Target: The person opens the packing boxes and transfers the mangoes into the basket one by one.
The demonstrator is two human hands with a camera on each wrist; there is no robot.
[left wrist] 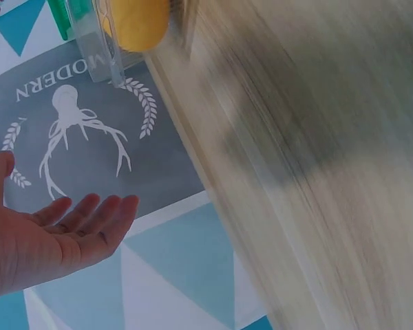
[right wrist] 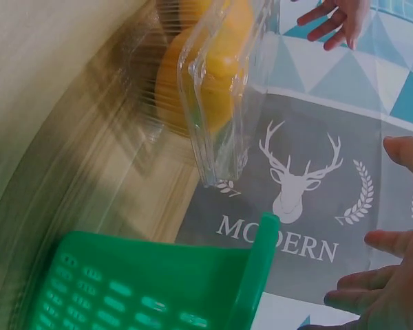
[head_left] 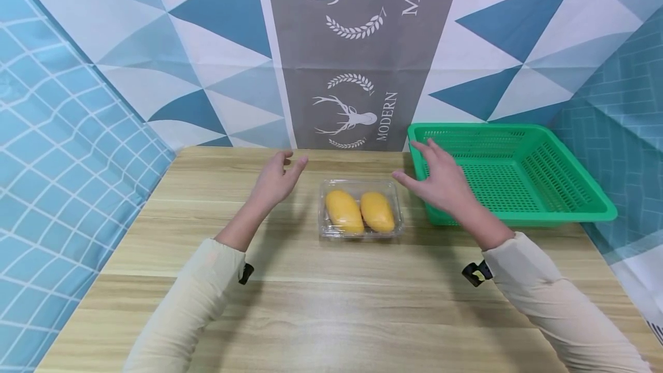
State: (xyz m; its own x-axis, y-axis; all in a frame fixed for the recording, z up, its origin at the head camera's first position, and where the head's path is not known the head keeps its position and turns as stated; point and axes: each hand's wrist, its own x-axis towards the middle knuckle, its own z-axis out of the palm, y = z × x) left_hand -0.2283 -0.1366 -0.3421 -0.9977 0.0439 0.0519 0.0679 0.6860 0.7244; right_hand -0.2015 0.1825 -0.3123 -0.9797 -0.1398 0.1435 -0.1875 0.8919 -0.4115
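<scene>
The clear plastic box point(head_left: 357, 236) with two yellow fruits point(head_left: 344, 212) sits on the bench point(head_left: 321, 286), nearer the far edge than the near one. A strip of wood separates its back side from the patterned sheet point(head_left: 311, 62) behind the bench; in front, a broad stretch of wood runs toward the person. The left hand point(head_left: 275, 182) is raised left of the box, the right hand point(head_left: 439, 180) to its right, over the green basket's point(head_left: 544, 217) left rim in the head view. Each grip is released, fingers apart from the box, with a gap on both sides. The basket stands just beside the box, leaving only narrow room there, and its right corner reaches past the bench's right edge in the head view.
</scene>
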